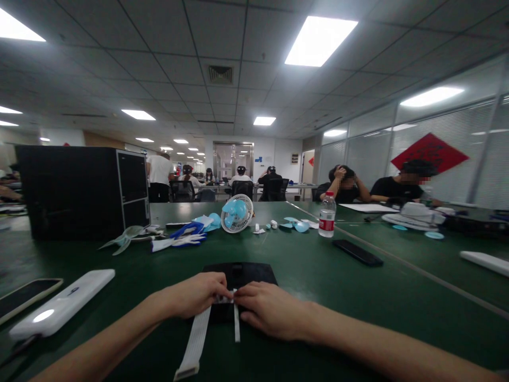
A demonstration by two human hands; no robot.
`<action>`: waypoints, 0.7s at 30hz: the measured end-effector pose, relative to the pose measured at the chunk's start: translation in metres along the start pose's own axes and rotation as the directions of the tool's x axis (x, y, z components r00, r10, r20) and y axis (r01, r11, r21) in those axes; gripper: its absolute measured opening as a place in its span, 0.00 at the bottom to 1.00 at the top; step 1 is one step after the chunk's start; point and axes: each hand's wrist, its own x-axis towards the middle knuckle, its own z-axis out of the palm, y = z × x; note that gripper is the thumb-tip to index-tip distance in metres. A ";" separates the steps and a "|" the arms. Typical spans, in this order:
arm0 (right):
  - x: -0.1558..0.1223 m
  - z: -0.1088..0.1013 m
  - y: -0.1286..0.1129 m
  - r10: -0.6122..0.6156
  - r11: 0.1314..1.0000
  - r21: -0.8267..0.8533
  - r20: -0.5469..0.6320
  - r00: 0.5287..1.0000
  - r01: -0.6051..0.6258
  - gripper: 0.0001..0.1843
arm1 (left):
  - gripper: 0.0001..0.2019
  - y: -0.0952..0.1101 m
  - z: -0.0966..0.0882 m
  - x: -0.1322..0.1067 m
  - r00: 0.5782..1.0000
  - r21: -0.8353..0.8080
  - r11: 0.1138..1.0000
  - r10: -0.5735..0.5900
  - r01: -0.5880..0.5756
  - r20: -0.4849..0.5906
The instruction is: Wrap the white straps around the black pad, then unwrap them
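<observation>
Left hand (199, 294) and right hand (270, 310) both pinch the white ribbon cable (196, 339) at six o'clock of the black unit (238, 273) — I judge a skewed pull could crease it or tear its connector.

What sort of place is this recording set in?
Probably an open-plan office used as a workroom: long green tables, panel lights in a tiled ceiling, people seated at far desks.
</observation>
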 end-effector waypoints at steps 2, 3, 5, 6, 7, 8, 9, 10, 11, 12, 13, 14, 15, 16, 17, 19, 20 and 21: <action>0.000 0.000 0.000 0.012 1.000 0.015 0.014 1.000 -0.012 0.23 | 0.16 -0.001 0.001 0.001 1.000 -0.004 1.000 -0.006 0.005 -0.007; 0.000 -0.001 0.000 0.016 1.000 0.020 0.019 1.000 -0.016 0.24 | 0.16 -0.001 0.002 0.001 1.000 -0.009 1.000 -0.007 0.007 -0.012; 0.000 -0.001 -0.001 0.021 0.999 0.026 0.021 1.000 -0.022 0.25 | 0.17 -0.002 0.004 0.002 1.000 -0.018 1.000 0.000 -0.001 -0.018; -0.001 0.000 -0.001 0.024 0.999 0.026 0.022 0.999 -0.024 0.25 | 0.17 -0.002 0.004 0.002 1.000 -0.022 1.000 0.007 -0.008 -0.019; -0.001 0.000 -0.001 0.024 0.999 0.026 0.024 0.999 -0.025 0.25 | 0.18 -0.001 0.005 0.003 1.000 -0.023 1.000 0.015 -0.016 -0.020; -0.001 0.000 0.000 0.026 0.999 0.025 0.027 0.999 -0.027 0.25 | 0.18 -0.001 0.005 0.003 1.000 -0.023 0.999 0.024 -0.024 -0.019; -0.002 -0.001 0.000 0.029 0.999 0.023 0.030 0.999 -0.030 0.25 | 0.19 0.000 0.005 0.003 0.999 -0.023 0.999 0.032 -0.032 -0.016; -0.003 -0.002 0.000 0.030 0.999 0.021 0.034 0.999 -0.031 0.25 | 0.19 0.001 0.004 0.002 0.999 -0.022 0.999 0.038 -0.038 -0.015; -0.004 -0.003 0.001 0.031 0.999 0.018 0.040 0.999 -0.031 0.25 | 0.19 0.001 0.004 0.002 0.999 -0.020 0.999 0.042 -0.042 -0.017; -0.005 -0.005 0.002 0.030 0.999 0.013 0.046 0.998 -0.031 0.24 | 0.18 0.002 0.003 0.002 0.999 -0.017 0.999 0.047 -0.047 -0.017; -0.007 -0.007 0.002 0.031 0.999 0.008 0.053 0.998 -0.031 0.24 | 0.18 0.002 0.001 0.001 0.999 -0.016 0.999 0.051 -0.051 -0.015; -0.008 -0.010 0.003 0.034 0.999 0.002 0.062 0.998 -0.035 0.23 | 0.17 0.003 0.000 0.000 0.999 -0.017 0.999 0.052 -0.052 -0.012; -0.010 -0.013 0.004 0.042 0.999 -0.002 0.073 0.996 -0.042 0.23 | 0.17 0.002 -0.001 0.000 0.999 -0.020 0.999 0.048 -0.048 -0.007; -0.011 -0.016 0.005 0.054 0.999 -0.004 0.084 0.995 -0.054 0.22 | 0.16 0.002 -0.002 -0.001 0.999 -0.025 0.999 0.039 -0.039 -0.003; -0.012 -0.019 0.005 0.070 0.998 -0.007 0.094 0.993 -0.069 0.22 | 0.15 0.001 -0.003 -0.002 1.000 -0.027 0.999 0.025 -0.025 0.002; -0.014 -0.024 0.008 0.096 0.995 -0.007 0.118 0.988 -0.096 0.21 | 0.13 -0.003 -0.004 -0.002 1.000 -0.025 1.000 -0.012 0.012 0.004; -0.015 -0.026 0.009 0.104 0.995 -0.005 0.128 0.986 -0.104 0.21 | 0.11 -0.005 -0.004 -0.002 1.000 -0.020 0.999 -0.028 0.028 0.005; -0.015 -0.028 0.010 0.108 0.994 -0.003 0.135 0.985 -0.109 0.20 | 0.10 -0.007 -0.004 -0.002 0.999 -0.013 0.999 -0.043 0.043 0.005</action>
